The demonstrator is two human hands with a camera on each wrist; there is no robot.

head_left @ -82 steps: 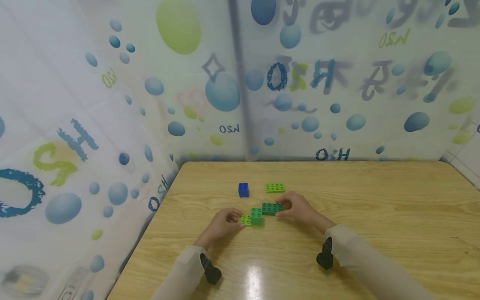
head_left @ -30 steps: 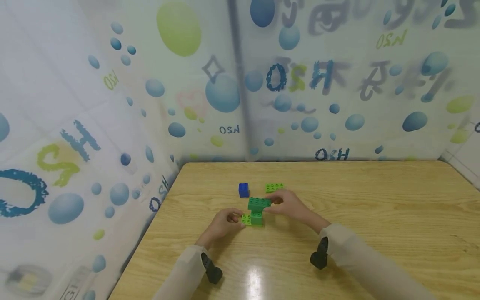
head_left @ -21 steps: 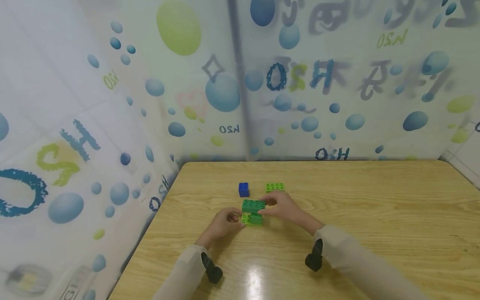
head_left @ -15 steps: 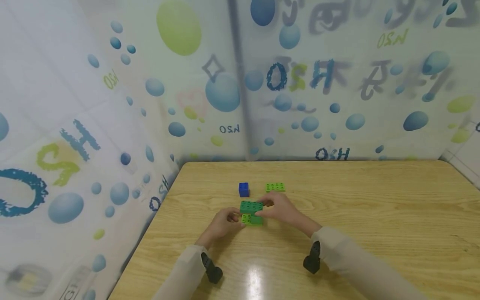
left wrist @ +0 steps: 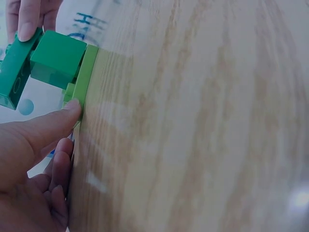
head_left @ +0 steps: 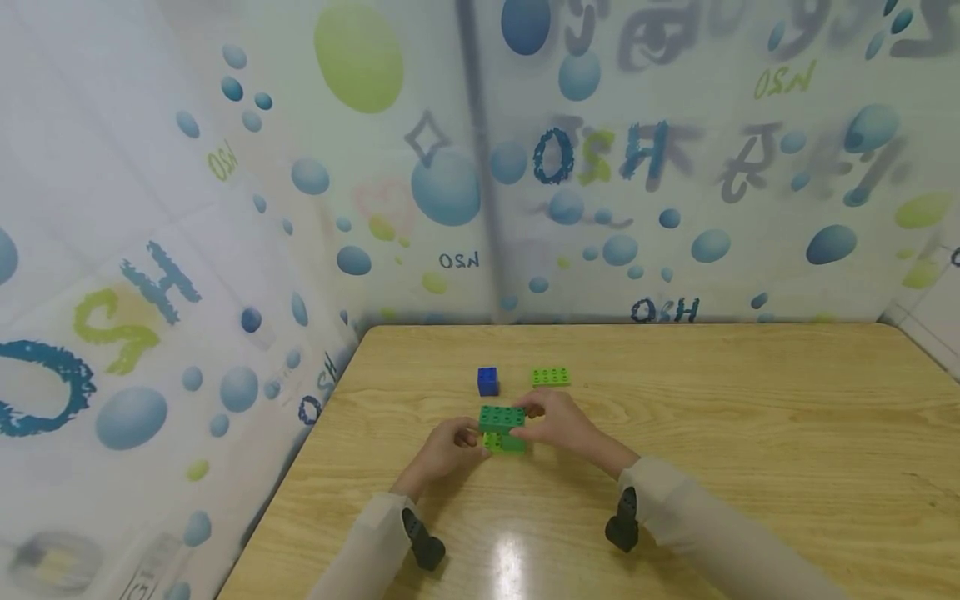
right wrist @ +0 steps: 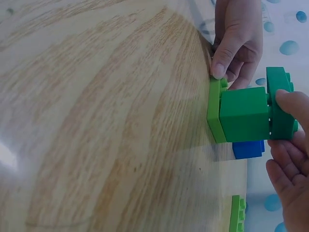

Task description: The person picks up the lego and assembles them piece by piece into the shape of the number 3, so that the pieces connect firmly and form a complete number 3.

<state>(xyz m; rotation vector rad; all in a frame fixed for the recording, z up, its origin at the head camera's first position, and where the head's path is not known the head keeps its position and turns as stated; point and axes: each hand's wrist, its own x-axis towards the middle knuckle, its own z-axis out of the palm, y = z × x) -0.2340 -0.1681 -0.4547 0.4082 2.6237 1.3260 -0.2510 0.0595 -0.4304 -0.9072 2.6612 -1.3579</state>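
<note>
Four green bricks point(head_left: 498, 419), one blue brick point(head_left: 487, 382)

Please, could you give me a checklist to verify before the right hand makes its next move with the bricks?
1. Lower lime brick steadied: ok, the left hand holds its end.
2. Middle green block seated on it: ok, no clear gap shows.
3. Dark green brick gripped: ok, the right hand pinches it.
4. Dark green brick fully down: not ok, a gap shows above the middle green block.
5. Studs lined up underneath: cannot tell, mostly hidden.
6. Blue block and loose lime brick apart from the stack: ok.
</note>
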